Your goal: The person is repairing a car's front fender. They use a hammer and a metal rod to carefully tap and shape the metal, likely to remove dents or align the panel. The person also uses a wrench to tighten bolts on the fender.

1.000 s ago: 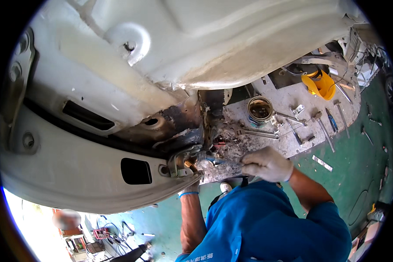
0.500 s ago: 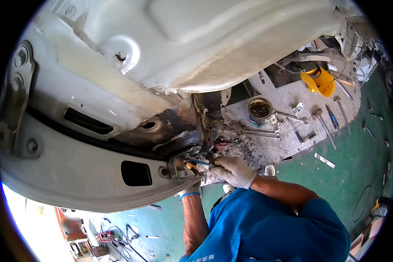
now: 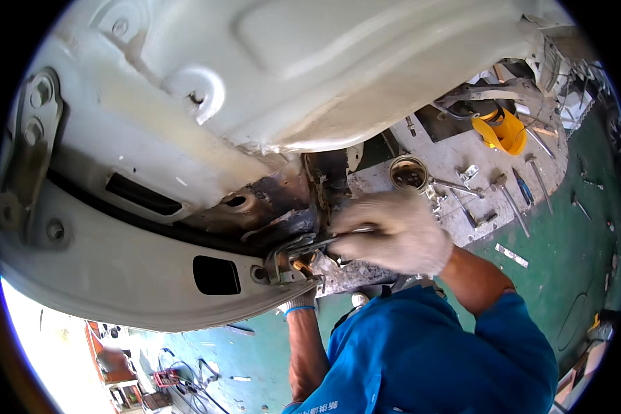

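My right hand (image 3: 397, 234), in a pale work glove and smeared by motion, is closed on a slim grey metal rod (image 3: 321, 243). The rod's far end reaches the metal bracket (image 3: 281, 262) at the corner of the white body panel (image 3: 138, 276); its exact kind is unclear. My left hand (image 3: 300, 300), also gloved, is behind the lower edge of this panel, so its fingers are hidden. A small yellow-orange piece (image 3: 300, 265) shows beside the bracket, just above that hand. Past the bracket lies rusty, scorched bodywork (image 3: 269, 196).
A large white panel (image 3: 310, 69) spans the top. On the grey worktop (image 3: 462, 224) stand an open can (image 3: 408, 174) and a yellow container (image 3: 500, 131). Hammers (image 3: 514, 200), pliers (image 3: 523, 186) and several other tools lie about. Cables (image 3: 193, 379) trail on the green floor (image 3: 566, 255).
My right hand has moved up and right, away from the bracket, and is now blurred. The slim rod shows at a different slant. My left hand stays behind the panel edge.
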Action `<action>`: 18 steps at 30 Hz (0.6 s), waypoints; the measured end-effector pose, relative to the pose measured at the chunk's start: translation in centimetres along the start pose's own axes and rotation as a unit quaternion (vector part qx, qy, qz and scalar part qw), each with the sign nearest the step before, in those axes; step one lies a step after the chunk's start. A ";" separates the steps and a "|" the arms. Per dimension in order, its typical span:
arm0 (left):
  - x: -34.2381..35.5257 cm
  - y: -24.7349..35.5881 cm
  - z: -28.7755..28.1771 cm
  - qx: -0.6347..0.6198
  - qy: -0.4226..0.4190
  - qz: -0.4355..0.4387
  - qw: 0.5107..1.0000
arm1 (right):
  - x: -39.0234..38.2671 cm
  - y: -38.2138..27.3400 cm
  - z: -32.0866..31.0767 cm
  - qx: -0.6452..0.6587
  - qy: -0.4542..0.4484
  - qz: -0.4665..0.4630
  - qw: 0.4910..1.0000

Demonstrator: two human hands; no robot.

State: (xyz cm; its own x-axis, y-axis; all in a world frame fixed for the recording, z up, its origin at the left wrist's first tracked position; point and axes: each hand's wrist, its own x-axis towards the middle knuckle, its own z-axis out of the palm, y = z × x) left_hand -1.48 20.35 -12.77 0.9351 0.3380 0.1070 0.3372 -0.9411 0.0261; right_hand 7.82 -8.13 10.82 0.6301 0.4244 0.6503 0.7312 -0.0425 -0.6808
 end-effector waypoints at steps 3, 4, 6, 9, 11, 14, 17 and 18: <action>-0.5 -1.0 -0.4 -0.004 -0.030 -0.032 0.999 | 5.3 -4.7 4.0 -0.037 -0.045 -0.038 0.998; 0.6 -0.1 -0.2 -0.007 -0.040 -0.009 0.999 | 6.2 -4.9 4.8 -0.105 -0.055 -0.037 0.992; 0.5 0.0 -0.6 -0.006 -0.051 -0.014 0.999 | 7.3 -5.3 5.8 -0.157 -0.115 -0.043 0.980; 0.9 -0.1 -0.5 -0.012 -0.059 -0.019 0.998 | 7.6 -5.2 4.5 -0.097 -0.060 -0.059 0.992; 0.7 -0.5 -0.2 -0.022 -0.068 -0.030 0.997 | 7.1 -5.3 2.7 -0.007 -0.024 -0.102 0.994; 0.2 -0.8 0.4 -0.054 -0.063 -0.032 0.996 | 4.7 -4.2 0.0 0.105 0.005 -0.078 0.991; 0.1 -1.0 1.2 -0.091 -0.042 -0.027 0.995 | -1.9 -0.4 -1.6 0.258 0.064 0.081 0.960; 0.1 -1.1 1.3 -0.101 -0.034 -0.027 0.994 | -4.1 1.1 -2.3 0.228 -0.016 0.142 0.963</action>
State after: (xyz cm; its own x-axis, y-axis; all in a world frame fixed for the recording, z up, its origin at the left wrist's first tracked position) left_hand -1.64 21.41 -14.06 0.9236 0.3820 0.0327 0.3651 -0.9024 0.2289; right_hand 6.60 -12.04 8.19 0.7745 0.4815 0.4102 0.3352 0.2375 -0.9117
